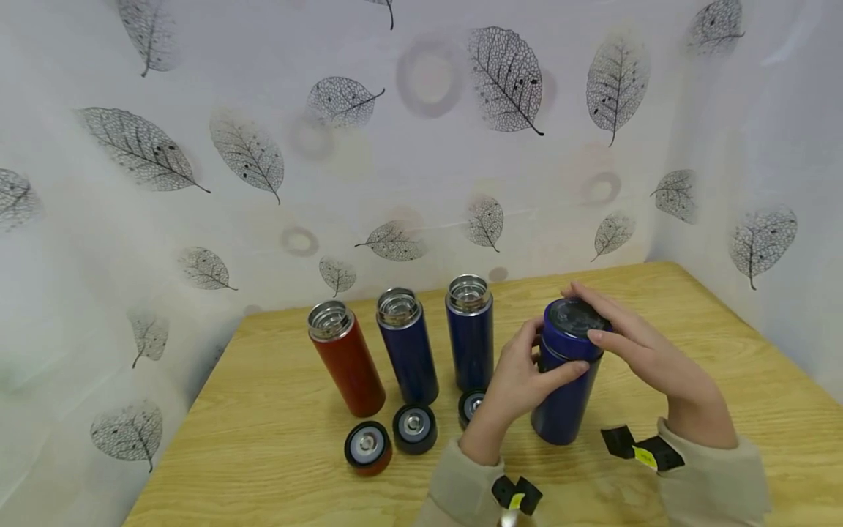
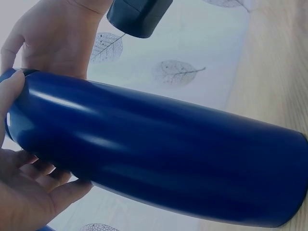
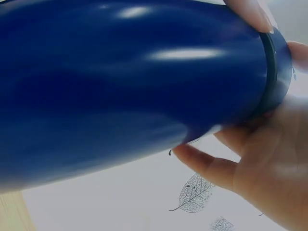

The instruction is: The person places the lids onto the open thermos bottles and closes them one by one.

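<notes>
A dark blue thermos flask (image 1: 565, 406) stands upright on the table, its lid (image 1: 574, 322) on top. My left hand (image 1: 527, 377) grips the flask's upper body, the thumb across the front just below the lid. Over the lid, my right hand (image 1: 635, 344) holds its rim between the thumb in front and the fingers at the back. In the left wrist view the blue flask's side (image 2: 159, 149) fills the middle, with my left hand (image 2: 29, 192) around its upper end. From the right wrist, a dark seam (image 3: 272, 72) shows between lid and body.
To the left stand an uncapped red flask (image 1: 352, 373) and two uncapped blue flasks (image 1: 411, 362) (image 1: 471, 348). Before them lie a red-sided lid (image 1: 369, 448) and two dark lids (image 1: 415, 429) (image 1: 469, 406), undersides up. A leaf-patterned curtain (image 1: 408, 168) hangs behind the wooden table (image 1: 263, 439).
</notes>
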Demonstrator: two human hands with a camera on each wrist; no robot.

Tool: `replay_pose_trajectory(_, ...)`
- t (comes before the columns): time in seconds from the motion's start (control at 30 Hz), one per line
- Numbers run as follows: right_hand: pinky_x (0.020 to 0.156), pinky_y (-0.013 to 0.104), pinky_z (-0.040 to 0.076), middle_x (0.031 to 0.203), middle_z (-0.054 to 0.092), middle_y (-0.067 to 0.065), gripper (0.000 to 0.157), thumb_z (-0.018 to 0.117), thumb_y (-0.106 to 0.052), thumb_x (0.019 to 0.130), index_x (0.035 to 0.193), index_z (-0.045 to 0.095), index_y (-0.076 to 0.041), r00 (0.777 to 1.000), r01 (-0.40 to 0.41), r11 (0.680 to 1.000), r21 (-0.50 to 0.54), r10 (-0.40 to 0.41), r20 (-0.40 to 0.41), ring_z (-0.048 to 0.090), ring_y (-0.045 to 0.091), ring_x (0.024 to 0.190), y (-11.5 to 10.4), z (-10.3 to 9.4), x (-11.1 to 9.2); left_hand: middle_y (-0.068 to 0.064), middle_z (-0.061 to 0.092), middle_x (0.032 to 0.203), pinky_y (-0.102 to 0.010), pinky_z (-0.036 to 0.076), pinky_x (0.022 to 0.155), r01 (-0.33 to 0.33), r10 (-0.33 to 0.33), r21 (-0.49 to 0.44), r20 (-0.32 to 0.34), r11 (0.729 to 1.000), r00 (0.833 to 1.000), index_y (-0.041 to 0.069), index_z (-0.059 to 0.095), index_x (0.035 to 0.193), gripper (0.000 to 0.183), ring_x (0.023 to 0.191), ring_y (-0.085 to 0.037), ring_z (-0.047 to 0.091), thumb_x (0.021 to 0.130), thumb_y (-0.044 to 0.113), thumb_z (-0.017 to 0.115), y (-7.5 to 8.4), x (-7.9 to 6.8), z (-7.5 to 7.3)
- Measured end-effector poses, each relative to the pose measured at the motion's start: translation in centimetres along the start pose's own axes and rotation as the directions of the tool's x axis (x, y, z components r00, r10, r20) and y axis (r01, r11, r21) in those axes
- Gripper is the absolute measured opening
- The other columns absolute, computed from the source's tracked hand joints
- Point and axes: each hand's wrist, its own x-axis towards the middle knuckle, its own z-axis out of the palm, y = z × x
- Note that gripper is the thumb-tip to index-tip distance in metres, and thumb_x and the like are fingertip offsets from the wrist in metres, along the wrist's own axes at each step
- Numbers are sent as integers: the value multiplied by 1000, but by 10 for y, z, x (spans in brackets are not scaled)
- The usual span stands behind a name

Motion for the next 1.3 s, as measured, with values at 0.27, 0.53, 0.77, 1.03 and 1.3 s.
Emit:
replay_pose_trajectory(0.27, 89, 11, 30, 130, 40, 1, 56, 50, 12, 82, 134, 30, 5, 999, -10, 990, -138, 4, -43, 37, 4, 116, -1, -2, -1, 5, 50, 114, -24, 43, 82, -9, 9, -21, 3, 1000, 1000, 13, 40, 128, 57, 100, -4, 48, 79, 24, 68, 0, -1, 1)
replay_pose_trajectory(0.53, 80, 40, 35, 115, 44, 9, 62, 65, -9, 79, 134, 35, -8, 968, -249, 913, -322, 221, -121, 39, 15, 102, -5, 2, 4, 6, 49, 115, -25, 42, 82, -10, 10, -1, -7, 1000, 1000, 14, 41, 127, 57, 102, -3, 48, 78, 24, 68, 0, -1, 0)
replay_pose_trajectory(0.77, 78, 18, 33, 113, 43, 10, 53, 62, -7, 82, 129, 38, -4, 976, -216, 931, -293, 194, -102, 40, 6, 99, -5, 4, 5, 6, 49, 115, -27, 43, 83, -11, 11, -11, -9, 1000, 1000, 14, 41, 128, 57, 101, -4, 48, 78, 24, 68, 0, -1, -1)
replay_pose_trajectory(1.03, 88, 12, 30, 134, 33, -1, 47, 30, 8, 91, 137, 21, 5, 998, -55, 998, 20, 55, 24, 34, 3, 117, -2, 0, 1, 5, 50, 115, -26, 44, 80, 3, -3, -7, -10, 1000, 1000, 12, 40, 129, 59, 100, -4, 49, 78, 24, 69, -1, -2, 0)
replay_pose_trajectory(1.3, 84, 13, 37, 128, 37, -3, 53, 40, 13, 85, 135, 23, 7, 999, -52, 999, -8, 52, -13, 43, 4, 110, -3, -1, 0, 5, 49, 116, -25, 43, 81, -8, 8, 2, 19, 1000, 1000, 13, 38, 130, 63, 103, -4, 48, 76, 23, 71, -1, -1, -1)
